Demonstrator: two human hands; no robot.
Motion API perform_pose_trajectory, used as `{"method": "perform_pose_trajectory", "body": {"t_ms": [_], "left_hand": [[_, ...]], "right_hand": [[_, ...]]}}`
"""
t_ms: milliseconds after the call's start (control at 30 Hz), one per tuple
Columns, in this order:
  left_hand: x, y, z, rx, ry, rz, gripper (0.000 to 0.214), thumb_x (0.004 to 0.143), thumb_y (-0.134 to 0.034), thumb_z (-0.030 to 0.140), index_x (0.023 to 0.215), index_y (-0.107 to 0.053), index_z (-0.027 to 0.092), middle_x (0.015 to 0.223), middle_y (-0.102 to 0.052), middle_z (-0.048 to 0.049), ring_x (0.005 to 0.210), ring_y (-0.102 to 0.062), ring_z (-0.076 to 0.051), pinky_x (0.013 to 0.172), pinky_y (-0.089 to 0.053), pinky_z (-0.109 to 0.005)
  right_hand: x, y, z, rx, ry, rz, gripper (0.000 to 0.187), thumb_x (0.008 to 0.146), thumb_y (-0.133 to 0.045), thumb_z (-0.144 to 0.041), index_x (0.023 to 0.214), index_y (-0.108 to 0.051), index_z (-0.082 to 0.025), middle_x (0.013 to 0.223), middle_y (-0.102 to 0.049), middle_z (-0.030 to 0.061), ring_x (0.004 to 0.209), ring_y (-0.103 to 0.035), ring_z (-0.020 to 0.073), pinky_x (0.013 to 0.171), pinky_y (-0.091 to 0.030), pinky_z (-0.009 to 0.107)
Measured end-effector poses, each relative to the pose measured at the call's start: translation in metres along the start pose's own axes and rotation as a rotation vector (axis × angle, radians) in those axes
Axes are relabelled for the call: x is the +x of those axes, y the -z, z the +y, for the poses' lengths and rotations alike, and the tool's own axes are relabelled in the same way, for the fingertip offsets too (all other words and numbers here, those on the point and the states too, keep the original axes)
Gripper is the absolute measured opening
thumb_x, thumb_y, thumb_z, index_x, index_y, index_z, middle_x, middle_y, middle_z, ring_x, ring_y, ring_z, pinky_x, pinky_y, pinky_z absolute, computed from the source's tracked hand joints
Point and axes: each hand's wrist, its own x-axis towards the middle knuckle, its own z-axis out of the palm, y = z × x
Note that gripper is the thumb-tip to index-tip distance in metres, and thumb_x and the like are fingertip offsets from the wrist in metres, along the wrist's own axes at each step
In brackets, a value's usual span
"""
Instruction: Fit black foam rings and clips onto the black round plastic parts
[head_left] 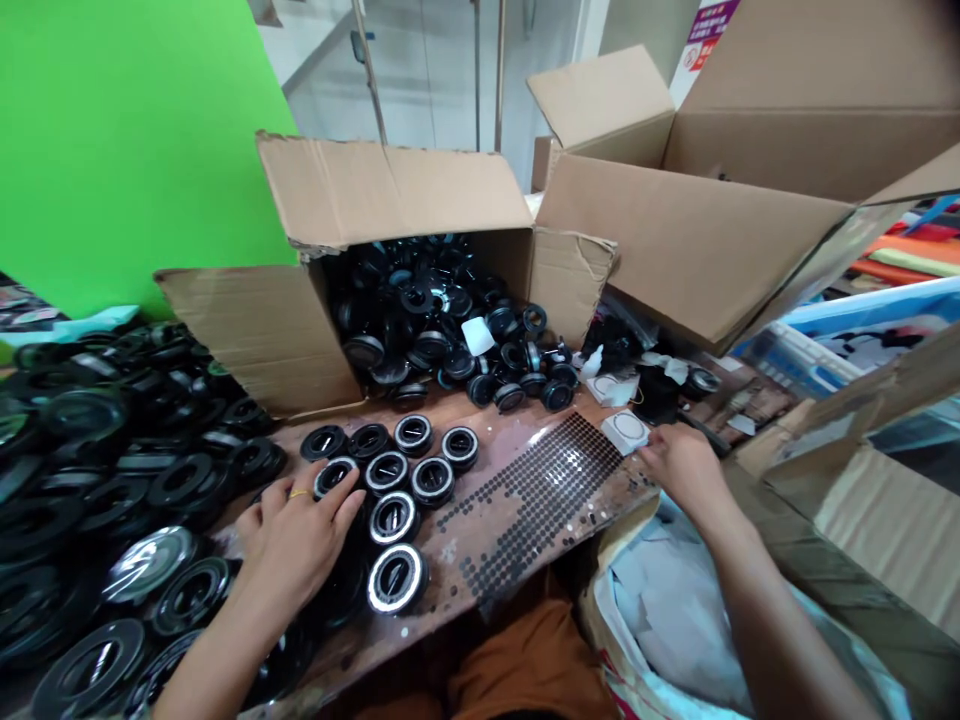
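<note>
My left hand [289, 540], a ring on one finger, is curled over a black round part [334, 477], with fingertips at its edge. The hand hides part of its near side. Around it lie several similar black round parts, most with bright rings on top, such as the near one [396, 579]. My right hand [686, 465] has its fingertips pinched at the edge of a small stack of white square sheets [625, 428], each printed with a circle. Between the hands lies a sheet of small dark dots [536, 500], some dots missing.
A cardboard box [397, 195] on its side spills black parts onto the table [465, 550]. A heap of black parts [112, 470] fills the left. A larger open box [690, 230] stands right. A bag with pale sheets [667, 600] sits below my right arm.
</note>
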Motion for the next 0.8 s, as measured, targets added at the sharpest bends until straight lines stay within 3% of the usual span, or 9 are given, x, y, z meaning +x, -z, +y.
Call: {"method": "perform_pose_trajectory", "body": {"t_ms": [167,300,400,533,700,800], "left_hand": [[-0.018,0.007,0.000,-0.023,0.067,-0.036,0.039,0.095,-0.037,0.042,0.125,-0.060,0.037,0.142,-0.044,-0.0080,0.118,-0.039,-0.036,0.088,-0.036,-0.051],[-0.026,0.008,-0.002,-0.066,0.083,-0.039,0.038,0.095,-0.036,0.045,0.125,-0.059,0.039,0.142,-0.045,-0.0068,0.118,-0.038,-0.033,0.090,-0.033,-0.049],[-0.025,0.008,-0.005,-0.104,0.075,-0.013,0.038,0.095,-0.035,0.047,0.119,-0.063,0.038,0.140,-0.046,-0.0057,0.118,-0.038,-0.032,0.091,-0.032,-0.048],[-0.021,0.006,-0.014,-0.151,0.107,0.017,0.039,0.095,-0.034,0.048,0.119,-0.063,0.036,0.140,-0.046,-0.0067,0.118,-0.038,-0.032,0.091,-0.032,-0.048],[-0.020,0.000,-0.026,-0.172,0.140,0.020,0.040,0.094,-0.037,0.049,0.123,-0.061,0.034,0.139,-0.046,-0.0081,0.119,-0.038,-0.032,0.093,-0.031,-0.048],[-0.022,-0.003,-0.028,-0.179,0.129,0.017,0.041,0.094,-0.037,0.050,0.121,-0.062,0.032,0.139,-0.046,-0.0092,0.119,-0.037,-0.032,0.093,-0.031,-0.048]], "right_hand": [[0.035,-0.052,-0.006,0.165,0.014,-0.070,0.003,0.063,-0.058,-0.022,0.064,-0.056,-0.020,0.068,-0.064,0.0116,0.065,-0.059,0.0251,0.062,-0.042,0.035],[0.046,-0.070,0.006,0.267,-0.132,-0.275,0.015,0.058,-0.060,-0.024,0.050,-0.048,-0.027,0.055,-0.058,0.0104,0.049,-0.051,0.0208,0.055,-0.034,0.037],[0.050,-0.070,0.017,0.318,-0.182,-0.392,0.021,0.055,-0.062,-0.028,0.042,-0.046,-0.028,0.049,-0.054,0.0106,0.043,-0.045,0.0199,0.055,-0.030,0.040],[0.053,-0.059,0.026,0.405,-0.267,-0.489,0.015,0.050,-0.064,-0.033,0.040,-0.053,-0.028,0.055,-0.060,0.0166,0.048,-0.050,0.0237,0.058,-0.029,0.043],[0.055,-0.045,0.012,0.384,-0.377,-0.481,0.014,0.042,-0.059,-0.030,0.034,-0.048,-0.031,0.052,-0.058,0.0189,0.048,-0.048,0.0275,0.061,-0.030,0.045],[0.055,-0.048,0.004,0.400,-0.382,-0.496,0.013,0.041,-0.060,-0.030,0.036,-0.048,-0.031,0.052,-0.057,0.0184,0.049,-0.050,0.0290,0.060,-0.031,0.045]]}}
